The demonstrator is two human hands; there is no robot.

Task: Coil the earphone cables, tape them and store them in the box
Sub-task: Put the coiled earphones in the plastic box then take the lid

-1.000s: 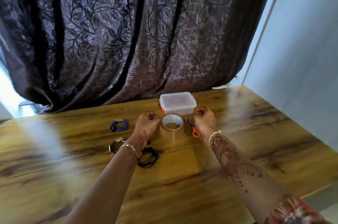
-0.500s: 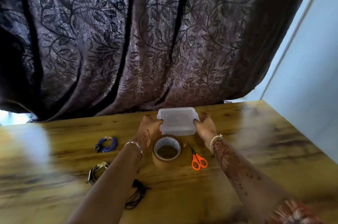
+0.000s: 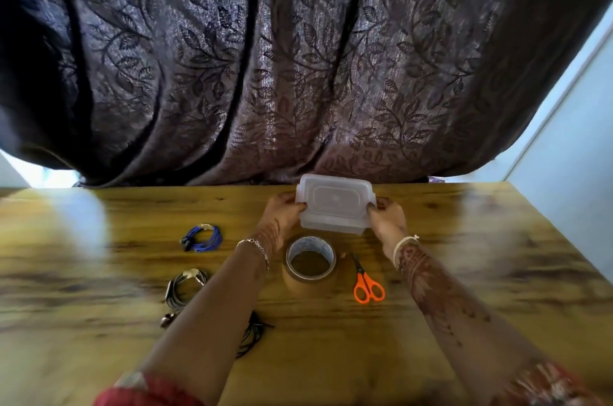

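Head view | wooden table (image 3: pixel 464 273), dark leaf-patterned curtain (image 3: pixel 265 57) behind, pale wall (image 3: pixel 570 153) at right | since the earlier frame the lidded plastic box (image 3: pixel 335 203) sits tilted, its lid facing the camera | left hand (image 3: pixel 282 215) and right hand (image 3: pixel 386 218) grip its two ends, fingers curled | tape roll (image 3: pixel 310 261), scissors (image 3: pixel 366 283), blue coil (image 3: pixel 200 237), grey coil (image 3: pixel 184 286), black coil (image 3: pixel 253 332) lie nearer.

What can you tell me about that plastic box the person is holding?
The box is small, rectangular, of cloudy translucent plastic, its lid on. The left hand and right hand grip its short ends, tilting the top toward the camera. It is at the table's far edge, beyond the tape roll. Contents cannot be seen.
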